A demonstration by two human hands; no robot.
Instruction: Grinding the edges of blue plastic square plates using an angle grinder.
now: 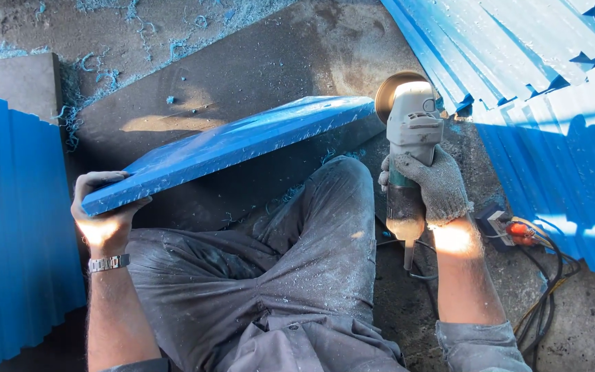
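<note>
My left hand (102, 210), bare with a metal watch on the wrist, grips the near left corner of a flat blue plastic board (235, 141). The board rests tilted across my knee, its far end pointing right. My right hand (434, 187), in a grey knit glove, is closed around the body of a grey-and-green angle grinder (411, 148). The grinder's round disc (388, 93) sits right at the board's far right end; whether it touches the edge I cannot tell.
Stacks of blue boards stand at the left (15, 220) and lean at the upper right (545, 103). Blue plastic shavings (77, 103) litter the dusty floor. A power strip with cables (511, 231) lies at my right. My grey trousers (297, 255) fill the middle.
</note>
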